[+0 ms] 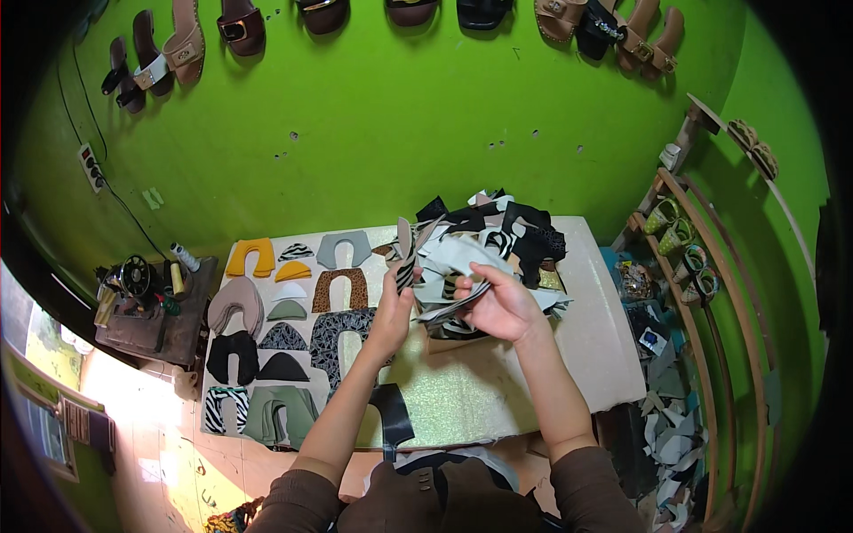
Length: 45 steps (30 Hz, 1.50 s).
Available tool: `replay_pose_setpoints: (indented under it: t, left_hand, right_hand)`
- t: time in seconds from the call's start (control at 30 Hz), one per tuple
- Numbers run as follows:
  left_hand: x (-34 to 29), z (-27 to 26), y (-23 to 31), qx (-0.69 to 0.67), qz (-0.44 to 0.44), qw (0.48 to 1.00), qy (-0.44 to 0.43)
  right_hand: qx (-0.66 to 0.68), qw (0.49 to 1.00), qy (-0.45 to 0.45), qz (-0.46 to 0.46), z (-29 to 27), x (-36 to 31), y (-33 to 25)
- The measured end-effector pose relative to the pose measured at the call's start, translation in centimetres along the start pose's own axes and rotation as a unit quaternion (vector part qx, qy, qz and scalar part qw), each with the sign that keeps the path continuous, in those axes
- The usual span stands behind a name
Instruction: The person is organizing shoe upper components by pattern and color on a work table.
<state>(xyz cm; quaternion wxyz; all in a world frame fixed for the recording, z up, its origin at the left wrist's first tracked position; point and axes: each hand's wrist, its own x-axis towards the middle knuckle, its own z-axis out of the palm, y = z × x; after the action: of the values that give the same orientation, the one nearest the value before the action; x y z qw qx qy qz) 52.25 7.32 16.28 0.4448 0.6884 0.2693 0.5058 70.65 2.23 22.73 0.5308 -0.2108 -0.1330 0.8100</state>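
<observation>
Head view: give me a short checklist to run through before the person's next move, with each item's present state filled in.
1. Left hand has a grip on the zebra-striped piece: ok.
2. Right hand has a grip on a pale grey piece: ok, held at its edge by the fingers.
3. Pile of cut pieces contained by the box: not ok, pieces spill past its rim.
4. Yellow U-shaped pieces clear of both hands: ok, at the table's far-left corner.
5. Left forearm clear of the patterned black-and-grey U-shaped pieces: cannot tell, it overlaps them in view.
</observation>
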Motion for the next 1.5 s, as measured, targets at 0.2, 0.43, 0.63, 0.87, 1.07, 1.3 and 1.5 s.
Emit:
replay_pose_setpoints:
  t: [0.2,0.43,0.63,0.87,1.07,1.3,1.5]
  left_hand:
    - [0.4,-0.2,0.0,0.018,0.035,0.999,-0.012]
    - [-0.6,2.2,1.2,-0.006,0.06,0.992,-0.113]
    - [-1.2,3.6,1.1,0.089,-0.061,0.994,-0.027]
    - [0.3,2.1,1.8,0.142,-0.082,0.986,-0.038]
    - [1.0,1.9,4.9,0.131,-0.126,0.967,-0.179]
    - [-0.6,2.9,5.3,-0.254,-0.208,0.906,-0.267]
    - [-1.2,4.9,3.7,-0.371,-0.301,0.871,-0.114]
  right_hand:
    - [-0.075,0.997,-0.001,0.025,0.8,-1.2,0.4]
    - [-0.027,0.998,0.058,0.011,-1.4,0.5,-0.8]
    - [0.038,0.993,0.11,0.02,-2.2,0.6,-1.2]
    - [-0.16,0.951,0.199,-0.173,-5.7,-0.1,-1.2]
    - [-0.798,0.492,0.047,-0.344,-3.3,-1.4,-0.4]
    - [-0.797,0.487,0.052,-0.354,-4.9,-1.7,-0.7]
    - [-0.804,0.434,0.057,-0.402,-4.8,-1.9,-1.4]
